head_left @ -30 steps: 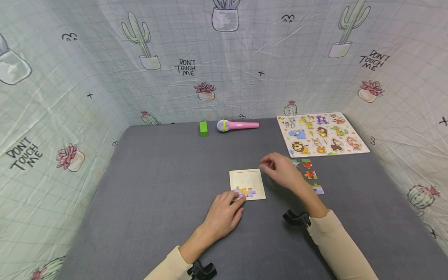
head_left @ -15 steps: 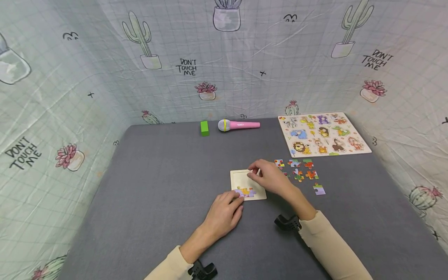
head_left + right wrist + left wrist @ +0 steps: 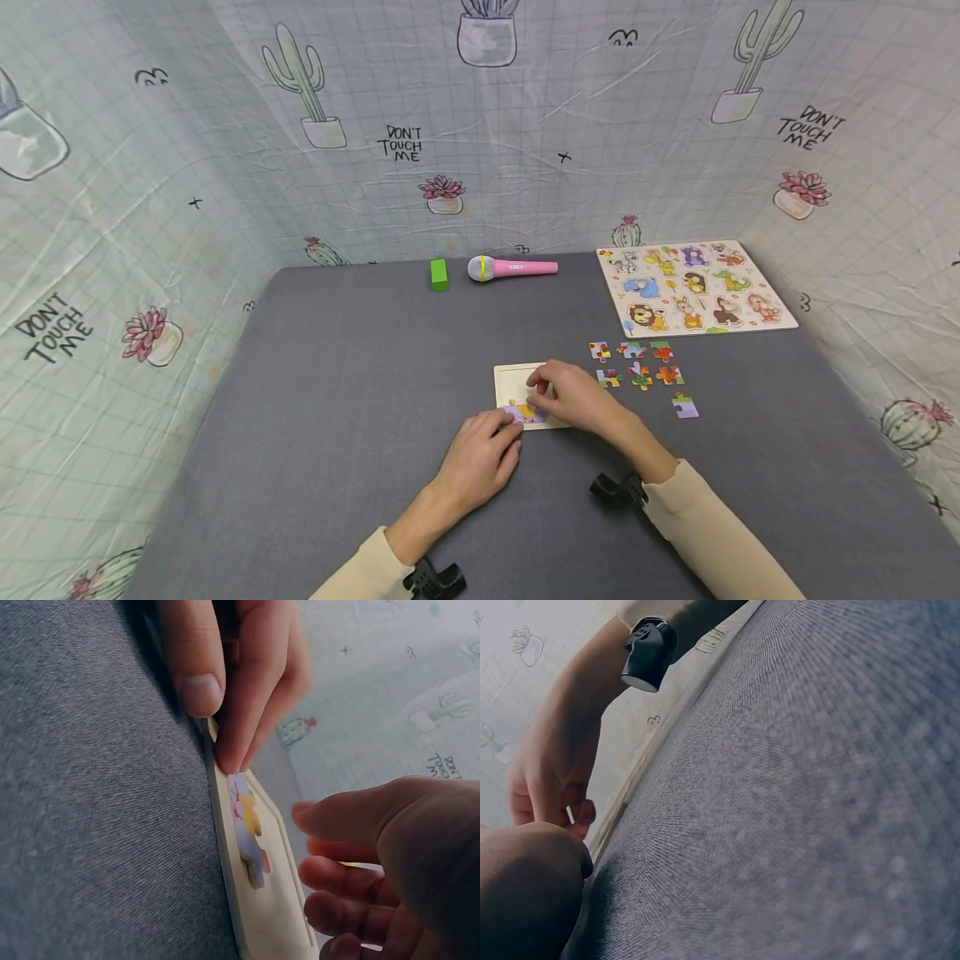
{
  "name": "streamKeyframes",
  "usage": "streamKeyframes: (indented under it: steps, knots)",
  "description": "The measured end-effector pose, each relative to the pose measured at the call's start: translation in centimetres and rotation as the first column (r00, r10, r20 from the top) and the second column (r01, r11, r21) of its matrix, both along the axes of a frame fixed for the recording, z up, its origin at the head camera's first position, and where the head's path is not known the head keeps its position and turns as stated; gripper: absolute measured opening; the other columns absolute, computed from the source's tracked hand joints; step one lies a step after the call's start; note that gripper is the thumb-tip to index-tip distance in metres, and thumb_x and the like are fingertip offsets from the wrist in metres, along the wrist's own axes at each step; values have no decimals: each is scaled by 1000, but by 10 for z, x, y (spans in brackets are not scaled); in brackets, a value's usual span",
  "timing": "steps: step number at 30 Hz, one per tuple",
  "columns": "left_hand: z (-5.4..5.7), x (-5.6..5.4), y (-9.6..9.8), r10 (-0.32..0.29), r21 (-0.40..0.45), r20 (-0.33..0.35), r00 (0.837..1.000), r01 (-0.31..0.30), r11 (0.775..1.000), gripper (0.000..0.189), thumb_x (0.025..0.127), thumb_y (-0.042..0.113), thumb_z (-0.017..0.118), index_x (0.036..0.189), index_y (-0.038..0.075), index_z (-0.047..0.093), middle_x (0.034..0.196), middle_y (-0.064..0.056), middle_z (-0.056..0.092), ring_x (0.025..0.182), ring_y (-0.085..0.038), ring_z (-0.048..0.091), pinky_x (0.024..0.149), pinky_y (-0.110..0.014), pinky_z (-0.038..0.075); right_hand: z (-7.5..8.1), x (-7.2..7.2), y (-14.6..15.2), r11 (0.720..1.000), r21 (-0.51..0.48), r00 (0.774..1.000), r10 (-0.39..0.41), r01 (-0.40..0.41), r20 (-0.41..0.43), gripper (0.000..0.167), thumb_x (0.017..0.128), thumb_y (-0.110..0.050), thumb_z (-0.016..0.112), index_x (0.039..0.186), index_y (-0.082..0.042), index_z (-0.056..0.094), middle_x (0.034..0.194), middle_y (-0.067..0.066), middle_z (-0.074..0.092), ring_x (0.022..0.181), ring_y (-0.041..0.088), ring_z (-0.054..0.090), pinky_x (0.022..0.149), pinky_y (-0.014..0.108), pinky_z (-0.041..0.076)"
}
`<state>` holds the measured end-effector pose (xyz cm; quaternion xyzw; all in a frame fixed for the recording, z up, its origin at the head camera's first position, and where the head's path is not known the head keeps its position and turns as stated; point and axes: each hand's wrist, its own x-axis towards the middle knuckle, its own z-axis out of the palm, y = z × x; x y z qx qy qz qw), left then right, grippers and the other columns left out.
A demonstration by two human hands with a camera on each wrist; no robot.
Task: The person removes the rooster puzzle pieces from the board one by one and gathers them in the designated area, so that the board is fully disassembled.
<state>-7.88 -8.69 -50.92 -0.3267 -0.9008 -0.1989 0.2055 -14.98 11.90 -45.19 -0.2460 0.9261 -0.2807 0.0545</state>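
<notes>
A pale wooden puzzle board (image 3: pixel 512 383) lies in front of me with a row of joined lilac and yellow puzzle pieces (image 3: pixel 247 821) along its near edge. My left hand (image 3: pixel 478 461) rests at the board's near left corner, relaxed index fingertip on the row, thumb at the board's edge. Over the board's right side is my right hand (image 3: pixel 576 394), palm turned to the left. Its thumb (image 3: pixel 337 814) and bent fingers (image 3: pixel 349 881) are close together in the right wrist view; I cannot tell whether a piece is between them.
Several loose puzzle pieces (image 3: pixel 641 377) lie right of the board, one lilac-and-green piece (image 3: pixel 684 406) nearer me. Behind them lies a large animal picture board (image 3: pixel 697 292). A green block (image 3: pixel 438 275) and a pink toy microphone (image 3: pixel 517 268) lie at the back, before the printed cloth wall (image 3: pixel 360 200).
My right hand has moved left and nearer, from beside the loose pieces to over the board near the joined row. The left hand has stayed at the board's corner.
</notes>
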Motion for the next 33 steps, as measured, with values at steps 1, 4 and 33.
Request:
streamKeyframes:
  steps: [1,4,33]
  knots:
    - [0,0,0,1,-2,-1,1000,-1,1000,21,92,19,67,109,9,75,113,-5,68,108,-22,66,93,-39,53,0,1,0,1000,10,1000,5,-5,-1,22,89,-21,75,105,-6,72,88,1,65,74,8,54,67,25,48]
    - [0,0,0,1,-4,-1,1000,-1,1000,22,92,19,68,110,9,75,113,-5,68,109,-22,66,93,-39,53,-1,4,3,999,38,1000,15,-16,4,24,88,-21,76,106,-5,72,90,3,65,77,10,56,72,29,50]
    - [-2,-1,-1,-14,16,-25,1000,14,1000,22,91,18,68,109,10,75,113,-5,68,109,-22,66,93,-39,53,-16,3,15,997,-45,995,63,-60,77,25,81,-24,84,95,-12,68,89,0,64,78,13,55,70,25,44]
